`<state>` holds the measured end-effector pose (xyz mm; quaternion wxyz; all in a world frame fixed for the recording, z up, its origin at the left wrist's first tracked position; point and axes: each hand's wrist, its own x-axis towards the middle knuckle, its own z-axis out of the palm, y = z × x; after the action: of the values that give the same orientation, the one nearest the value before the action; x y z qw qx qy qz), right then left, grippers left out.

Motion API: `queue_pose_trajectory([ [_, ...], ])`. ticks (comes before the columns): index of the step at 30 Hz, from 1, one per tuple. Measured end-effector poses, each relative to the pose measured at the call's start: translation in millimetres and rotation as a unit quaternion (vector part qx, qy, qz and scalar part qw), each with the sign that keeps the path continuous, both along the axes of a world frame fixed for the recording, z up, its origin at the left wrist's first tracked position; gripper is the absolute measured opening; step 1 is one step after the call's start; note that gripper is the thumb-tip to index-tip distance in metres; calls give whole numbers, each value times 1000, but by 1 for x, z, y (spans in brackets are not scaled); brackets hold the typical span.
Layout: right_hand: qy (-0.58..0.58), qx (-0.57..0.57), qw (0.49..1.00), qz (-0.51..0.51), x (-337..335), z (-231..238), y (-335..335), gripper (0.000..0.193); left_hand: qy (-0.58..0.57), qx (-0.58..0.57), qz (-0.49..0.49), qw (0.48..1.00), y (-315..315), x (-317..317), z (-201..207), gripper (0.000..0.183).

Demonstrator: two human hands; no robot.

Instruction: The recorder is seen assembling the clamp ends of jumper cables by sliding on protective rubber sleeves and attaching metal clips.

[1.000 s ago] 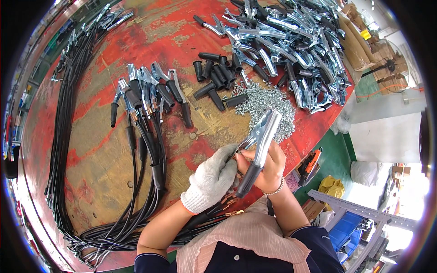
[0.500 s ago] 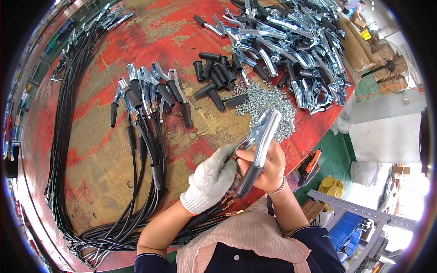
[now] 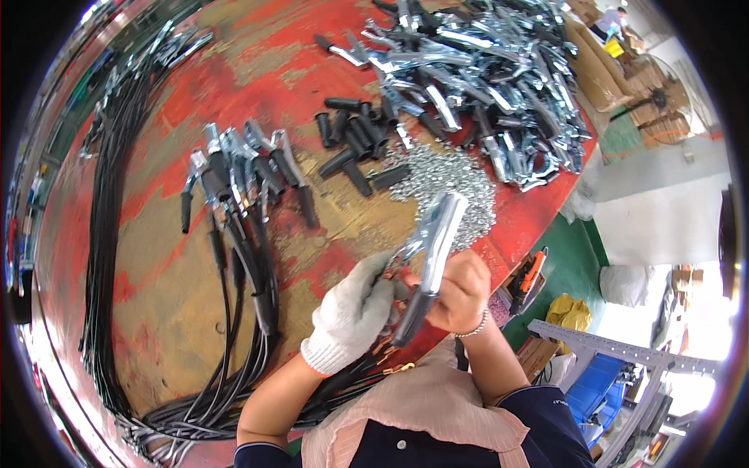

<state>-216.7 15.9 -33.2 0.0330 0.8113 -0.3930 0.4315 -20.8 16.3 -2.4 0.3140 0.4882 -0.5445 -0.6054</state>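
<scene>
Both hands (image 3: 355, 308) (image 3: 460, 288) together, fingers curled

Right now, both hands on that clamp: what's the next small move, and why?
Probably seat the cable end into the clamp. The right hand grips the metal clamp by its black handle, and the gloved left hand pinches at its lower jaw where the black cable comes up. Whether it is already seated is hidden.
</scene>
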Motion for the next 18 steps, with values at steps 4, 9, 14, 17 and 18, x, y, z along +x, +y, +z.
queue_pose_trajectory([
  [4, -27, 39, 999, 13, 0, 10, -5, 20, -37, -103, 5, 994, 1, -2, -9, 33],
  [9, 22, 76, 993, -91, -44, 4, -11, 11, 16, -75, 178, 981, -9, 20, -10, 36],
  [14, 0, 52, 943, -329, -176, -8, -46, 27, -103, -167, 296, 935, -37, 106, -31, 42],
  [17, 83, 94, 912, -389, -241, -14, -68, 39, -493, -222, 279, 793, -46, 109, -22, 48],
  [18, 99, 123, 897, -412, -251, -14, -79, 39, -532, -154, 269, 788, -47, 104, -14, 49],
])
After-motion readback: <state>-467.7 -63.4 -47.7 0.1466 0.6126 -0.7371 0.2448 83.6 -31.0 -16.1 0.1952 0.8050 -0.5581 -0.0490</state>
